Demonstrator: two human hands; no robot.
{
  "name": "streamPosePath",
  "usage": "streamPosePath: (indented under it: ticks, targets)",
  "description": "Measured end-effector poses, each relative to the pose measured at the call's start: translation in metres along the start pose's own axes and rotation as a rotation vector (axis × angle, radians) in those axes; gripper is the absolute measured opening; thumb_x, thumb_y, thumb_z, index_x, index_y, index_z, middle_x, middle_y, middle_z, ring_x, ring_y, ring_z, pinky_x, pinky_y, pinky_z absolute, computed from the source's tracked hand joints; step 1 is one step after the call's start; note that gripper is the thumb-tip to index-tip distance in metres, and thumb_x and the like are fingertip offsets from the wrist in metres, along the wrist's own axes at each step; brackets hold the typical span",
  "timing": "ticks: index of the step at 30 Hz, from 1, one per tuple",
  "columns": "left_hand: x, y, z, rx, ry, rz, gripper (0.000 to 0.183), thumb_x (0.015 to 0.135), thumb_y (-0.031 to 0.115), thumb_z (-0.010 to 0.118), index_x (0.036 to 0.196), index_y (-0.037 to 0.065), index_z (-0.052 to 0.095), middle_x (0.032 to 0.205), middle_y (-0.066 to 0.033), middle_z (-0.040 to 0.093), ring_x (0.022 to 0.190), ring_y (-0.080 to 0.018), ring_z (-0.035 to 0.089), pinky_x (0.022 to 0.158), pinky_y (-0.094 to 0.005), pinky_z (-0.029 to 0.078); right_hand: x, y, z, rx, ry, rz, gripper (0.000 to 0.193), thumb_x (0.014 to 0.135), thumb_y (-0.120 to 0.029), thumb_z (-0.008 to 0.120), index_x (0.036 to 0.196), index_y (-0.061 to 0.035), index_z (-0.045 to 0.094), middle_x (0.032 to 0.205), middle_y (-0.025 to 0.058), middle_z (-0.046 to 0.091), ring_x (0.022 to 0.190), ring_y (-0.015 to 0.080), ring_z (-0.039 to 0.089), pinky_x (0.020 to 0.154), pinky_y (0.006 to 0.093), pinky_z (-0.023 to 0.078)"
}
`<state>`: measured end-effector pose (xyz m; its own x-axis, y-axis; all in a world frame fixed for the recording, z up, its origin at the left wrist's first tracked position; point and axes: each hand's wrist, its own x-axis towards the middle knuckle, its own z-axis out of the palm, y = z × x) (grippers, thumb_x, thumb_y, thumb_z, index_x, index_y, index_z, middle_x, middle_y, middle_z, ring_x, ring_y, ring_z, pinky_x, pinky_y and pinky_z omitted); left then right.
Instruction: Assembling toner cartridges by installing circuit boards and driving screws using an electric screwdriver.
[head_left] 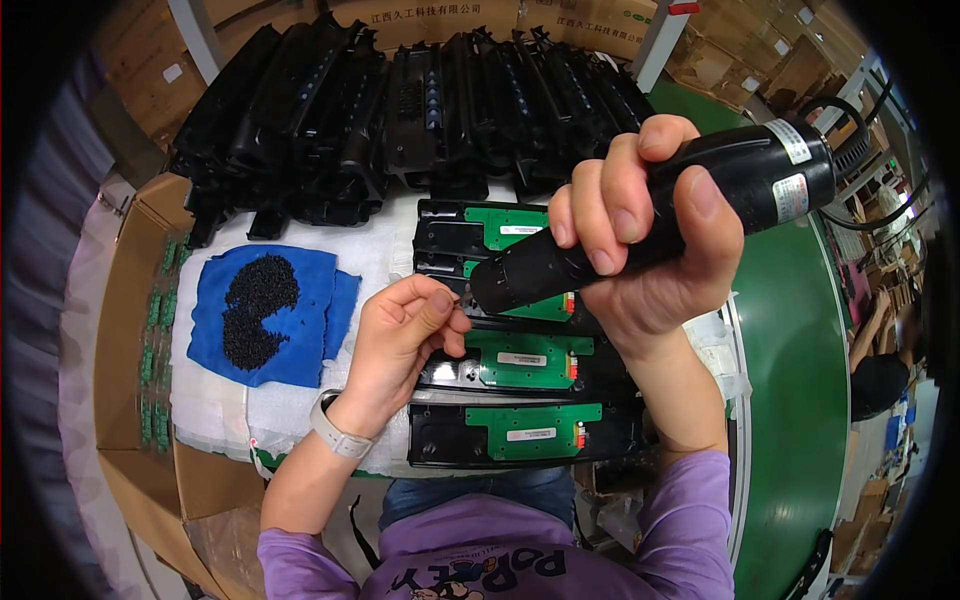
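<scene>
My right hand (665, 235) is wrapped around a thick black electric screwdriver (750, 175), held tilted with its nose down to the left. At that nose, the thumb and forefinger of my left hand (395, 325) pinch together beside the bit; whatever small piece lies between them is too small to make out. Below both hands, several black plastic panels (450, 440) lie in a column, each with a green circuit board (535, 425). Left of them a blue cloth (212, 310) carries a heap of tiny black parts, apparently screws (255, 335).
Long black plastic housings (310, 120) are piled across the back of the table. An open cardboard box (125, 400) with green boards (155, 370) stands at the left. A green surface (785, 400) runs along the right. The screwdriver's cable (850, 125) trails off at upper right.
</scene>
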<state>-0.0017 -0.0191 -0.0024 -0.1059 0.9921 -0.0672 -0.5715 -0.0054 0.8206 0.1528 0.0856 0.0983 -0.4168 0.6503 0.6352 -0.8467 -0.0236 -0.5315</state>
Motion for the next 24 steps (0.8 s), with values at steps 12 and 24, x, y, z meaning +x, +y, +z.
streamPosePath:
  ticks: [12, 24]
  targets:
    - [0.001, -0.002, 0.000, -0.104, -0.014, -0.079, 0.023, 0.091, 0.026, 0.056, 0.090, 0.003, 0.055, 0.075, -0.0076, 0.062, 0.059, -0.0123, 0.059, 0.056, -0.0211, 0.049, -0.008, 0.001, 0.007, -0.067, -0.129, -0.007, 0.027, 0.082, -0.016, 0.059, 0.099, -0.0063, 0.041, 0.060, 0.0050, 0.046, 0.045, 0.0122, 0.043, 0.046, 0.0271, 0.040]
    - [-0.001, -0.001, 0.002, -0.056, 0.014, -0.070, 0.026, 0.091, 0.028, 0.056, 0.087, 0.002, 0.056, 0.074, -0.0067, 0.061, 0.058, -0.0112, 0.057, 0.056, -0.0208, 0.048, -0.012, 0.001, 0.008, -0.238, -0.156, 0.004, 0.033, 0.084, -0.033, 0.059, 0.103, -0.0104, 0.046, 0.064, 0.0004, 0.049, 0.048, 0.0123, 0.046, 0.058, 0.0311, 0.043]
